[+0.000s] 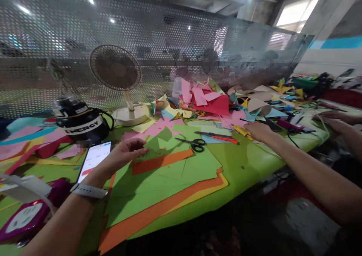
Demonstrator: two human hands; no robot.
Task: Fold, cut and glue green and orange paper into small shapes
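My left hand hovers over the left part of a stack of green sheets, its fingers loosely bent and apart, with nothing visible between them. An orange strip and small orange bits lie beside its fingertips. At the right, my right hand has its fingers closed on a yellow tool at table level. Between the hands lie black scissors and a red-and-black cutter. Orange and yellow sheets stick out under the green ones.
A phone lies by my left wrist, with a black bottle and a small fan behind. Heaped paper scraps line the back, before a perforated metal screen. Another person's hands rest at far right.
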